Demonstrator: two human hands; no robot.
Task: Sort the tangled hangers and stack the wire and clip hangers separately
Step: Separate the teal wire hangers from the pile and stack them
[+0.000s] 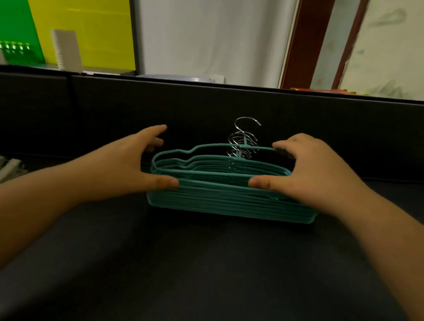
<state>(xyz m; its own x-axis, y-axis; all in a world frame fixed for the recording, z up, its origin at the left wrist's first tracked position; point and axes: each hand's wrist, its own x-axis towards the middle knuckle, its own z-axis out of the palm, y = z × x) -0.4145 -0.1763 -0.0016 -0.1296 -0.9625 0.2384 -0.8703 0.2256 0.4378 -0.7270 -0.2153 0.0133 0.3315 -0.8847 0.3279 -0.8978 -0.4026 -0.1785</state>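
Two hands, left and right, loosely bracket the teal wire-hanger stack lying crosswise on the black desk, fingers spread at either end, the right pinching the raised top hanger.

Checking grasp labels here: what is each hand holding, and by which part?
The right hand pinches the top teal hanger at its right shoulder. The left hand only touches the teal hanger stack at its left end.

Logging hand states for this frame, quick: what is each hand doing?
Left hand: open, thumb touching the teal wire hanger stack.
Right hand: fingers and thumb pinching the raised top hanger.
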